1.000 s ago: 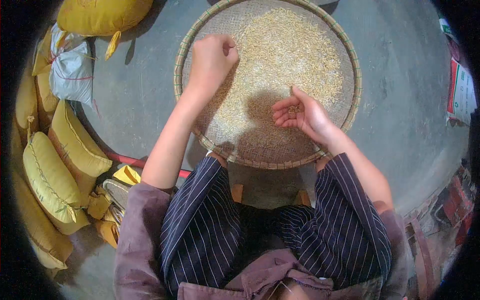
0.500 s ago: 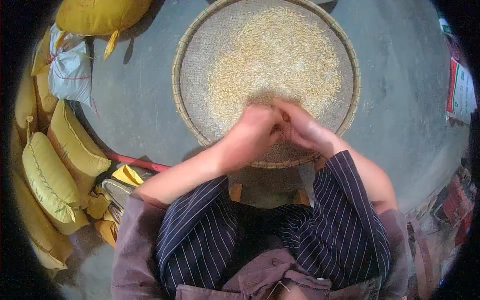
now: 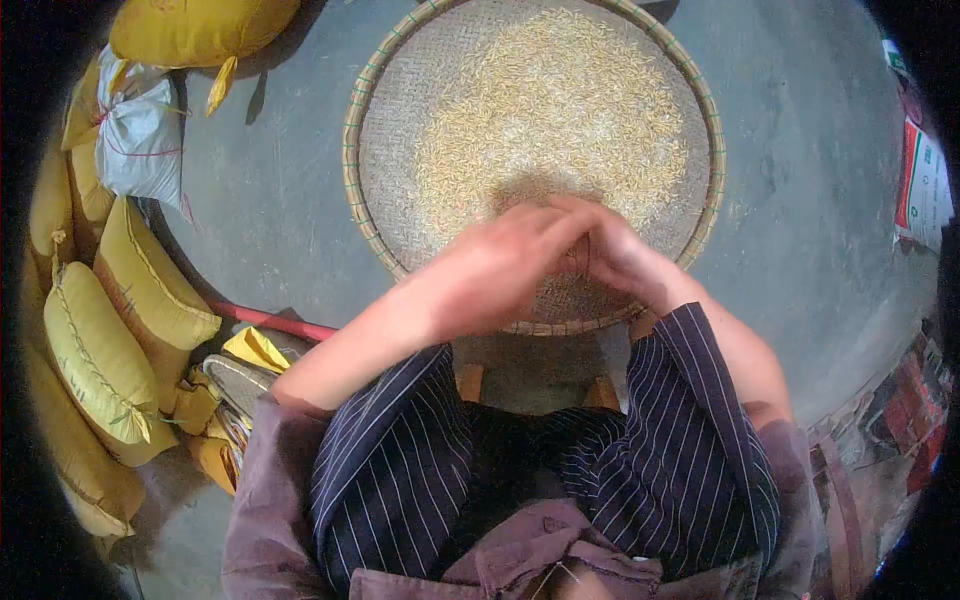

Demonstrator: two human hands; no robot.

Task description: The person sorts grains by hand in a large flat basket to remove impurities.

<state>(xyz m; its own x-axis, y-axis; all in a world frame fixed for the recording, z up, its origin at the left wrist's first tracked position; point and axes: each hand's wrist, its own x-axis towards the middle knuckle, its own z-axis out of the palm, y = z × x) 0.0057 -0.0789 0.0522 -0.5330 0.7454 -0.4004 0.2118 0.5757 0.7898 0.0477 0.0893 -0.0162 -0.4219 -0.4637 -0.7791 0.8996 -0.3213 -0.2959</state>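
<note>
A wide round woven tray (image 3: pixel 356 175) holds a spread layer of straw-coloured, unhusked grain (image 3: pixel 565 120) with paler bits among it. Over the tray's near part my left hand (image 3: pixel 495 258), blurred, meets my right hand (image 3: pixel 622 250). The left fingers press together and reach across onto the right fingers. My right hand is cupped against them, with the thumb side toward me. What lies between the two hands is hidden, and I cannot tell what it is. Their dark shadow falls on the grain just beyond the fingertips.
Stuffed yellow sacks (image 3: pixel 95 340) and a tied white bag (image 3: pixel 140 140) line the left side. Another yellow sack (image 3: pixel 200 30) lies at the upper left. A red bar (image 3: pixel 270 320) runs along the floor. A printed bag (image 3: pixel 925 185) stands at the right edge.
My left hand has shifted slightly, its curled fingers straightening over the right hand. The hands remain together over the tray, and the grain looks nearly the same.
</note>
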